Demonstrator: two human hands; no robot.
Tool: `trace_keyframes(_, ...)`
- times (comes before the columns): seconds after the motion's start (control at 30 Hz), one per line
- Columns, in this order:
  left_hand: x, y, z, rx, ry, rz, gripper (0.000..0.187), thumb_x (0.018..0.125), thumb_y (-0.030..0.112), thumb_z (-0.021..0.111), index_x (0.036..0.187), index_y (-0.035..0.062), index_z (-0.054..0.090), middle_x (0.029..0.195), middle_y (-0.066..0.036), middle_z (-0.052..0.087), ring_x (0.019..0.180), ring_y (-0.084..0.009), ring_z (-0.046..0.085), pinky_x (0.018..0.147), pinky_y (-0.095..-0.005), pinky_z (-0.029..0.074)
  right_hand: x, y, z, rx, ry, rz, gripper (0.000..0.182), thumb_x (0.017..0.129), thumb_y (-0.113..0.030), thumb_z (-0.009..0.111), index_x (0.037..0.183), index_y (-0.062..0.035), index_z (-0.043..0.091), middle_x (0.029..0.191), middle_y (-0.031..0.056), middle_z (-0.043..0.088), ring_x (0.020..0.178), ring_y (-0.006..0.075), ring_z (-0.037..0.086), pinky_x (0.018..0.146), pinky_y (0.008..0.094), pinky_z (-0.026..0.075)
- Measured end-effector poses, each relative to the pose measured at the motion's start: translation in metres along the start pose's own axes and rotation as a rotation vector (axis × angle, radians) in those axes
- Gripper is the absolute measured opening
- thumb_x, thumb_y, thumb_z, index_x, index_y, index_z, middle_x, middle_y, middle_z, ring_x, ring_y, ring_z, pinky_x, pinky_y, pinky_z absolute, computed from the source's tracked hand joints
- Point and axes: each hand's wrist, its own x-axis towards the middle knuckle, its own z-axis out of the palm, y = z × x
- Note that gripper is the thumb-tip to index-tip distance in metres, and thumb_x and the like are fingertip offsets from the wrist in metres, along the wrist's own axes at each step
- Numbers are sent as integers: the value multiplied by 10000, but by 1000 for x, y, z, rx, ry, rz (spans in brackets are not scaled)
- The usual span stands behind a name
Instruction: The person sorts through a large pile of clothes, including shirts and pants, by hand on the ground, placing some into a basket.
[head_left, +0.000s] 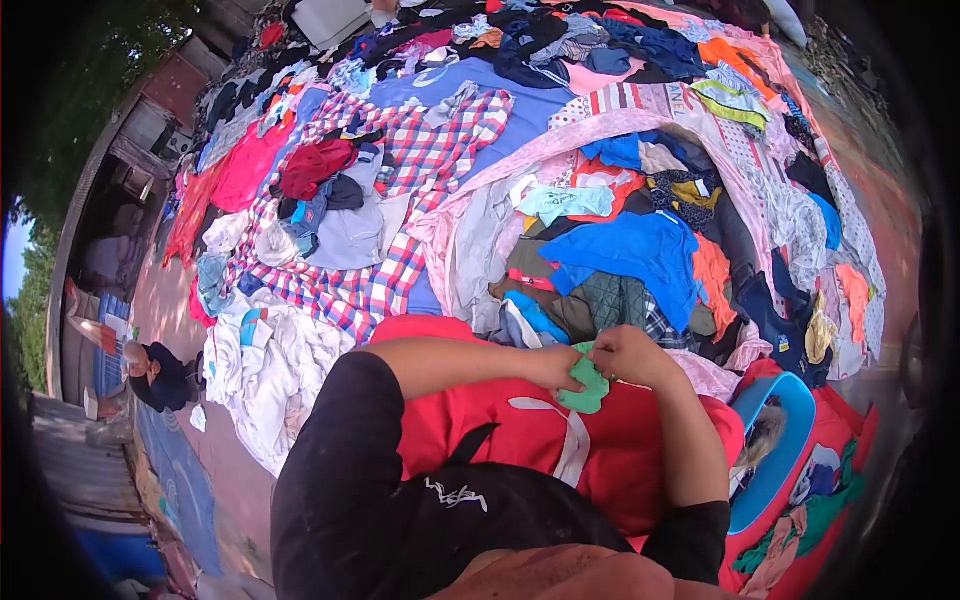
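Note:
Above my lap, a small bright green cloth piece (584, 393) is pinched between both hands. My left hand (556, 369) comes in from the left with its fingers closed on the near-left edge of the cloth. On the other side, my right hand (630, 356) grips the upper right edge with bent fingers. Beneath them a red cloth with a white stripe (480, 400) covers my lap. Just beyond my hands lies a mixed heap of clothes, with a blue shirt (630, 250) on top and a dark green quilted piece (612, 302) nearer.
A blue plastic tub (775, 480) stands at my right, with clothing inside. White garments (275, 370) are piled at the left. Ahead, a checked cloth (430, 150) carries a smaller heap, and more clothes spread behind it. A person (160, 375) is at far left.

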Motion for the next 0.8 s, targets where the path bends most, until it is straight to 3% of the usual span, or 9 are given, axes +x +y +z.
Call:
trace_keyframes(0.13, 0, -30, 16, 92, -500, -271, 310, 918, 214, 694, 1154, 27, 620, 881, -104, 706, 663, -185, 711, 570, -317, 572, -1, -2, -9, -48, 180, -27, 279, 850, -223, 715, 975, 25, 692, 865, 213, 725, 820, 360, 714, 734, 434, 548)
trace_keyframes(0.27, 12, -45, -68, -39, -473, -466, 376, 921, 221, 703, 1257, 69, 623, 1026, -108, 723, 684, -188, 715, 560, -290, 566, -3, -3, -20, -118, 255, -2, 318, 849, -207, 725, 1057, 28, 677, 912, 219, 727, 849, 354, 717, 757, 422, 549)
trace_keyframes(0.33, 11, -35, -174, -10, -20, -445, 358, 914, 154, 683, 1259, 82, 619, 1068, -97, 706, 724, -196, 714, 584, -335, 583, -4, 0, -22, -98, 242, 12, 359, 846, -247, 726, 1076, 24, 678, 950, 231, 719, 883, 383, 706, 779, 454, 549)
trace_keyframes(0.43, -2, -46, -378, 35, 1465, 162, 707, 793, 103, 753, 1434, 24, 465, 1288, -221, 618, 1151, -322, 639, 944, -361, 521, -10, -4, -27, -88, 255, 16, 362, 846, -209, 728, 1112, 28, 667, 1000, 230, 713, 919, 382, 701, 801, 442, 547)
trace_keyframes(0.5, -39, -23, -415, 22, 1815, 217, 833, 808, 182, 751, 1525, 43, 353, 1356, -253, 573, 1177, -340, 603, 1000, -423, 476, -13, -6, -31, -77, 285, 41, 374, 844, -188, 736, 1141, 25, 654, 1016, 229, 709, 925, 381, 699, 812, 440, 546)
trace_keyframes(0.6, -23, -80, -401, 384, 1541, -244, 546, 816, 202, 720, 1320, 22, 608, 1197, -208, 678, 1101, -299, 653, 948, -414, 504, -15, -1, -37, -139, 362, 14, 378, 850, -190, 734, 1147, 25, 646, 1020, 234, 704, 928, 389, 693, 814, 449, 543)
trace_keyframes(0.63, -2, -116, -384, 314, 1433, -201, 397, 786, 310, 699, 1050, 16, 730, 1067, -208, 724, 1035, -349, 691, 904, -407, 536, -14, 4, -36, -177, 392, 15, 356, 858, -181, 727, 1136, 26, 644, 1020, 237, 699, 936, 399, 685, 816, 459, 539)
trace_keyframes(0.7, 38, -181, -336, 228, 1103, -351, 311, 782, 279, 677, 955, 35, 763, 1048, -210, 727, 978, -354, 704, 859, -419, 549, -14, 4, -36, -190, 399, 0, 342, 867, -169, 718, 1134, 28, 636, 1031, 235, 694, 950, 408, 676, 818, 464, 534)
trace_keyframes(0.8, 87, -268, -259, 557, 775, -603, 329, 804, 275, 655, 957, 3, 759, 1061, -246, 714, 980, -397, 698, 881, -450, 554, -11, 3, -34, -208, 374, -11, 339, 861, -158, 720, 1130, 25, 624, 1040, 229, 688, 947, 406, 671, 807, 466, 533)
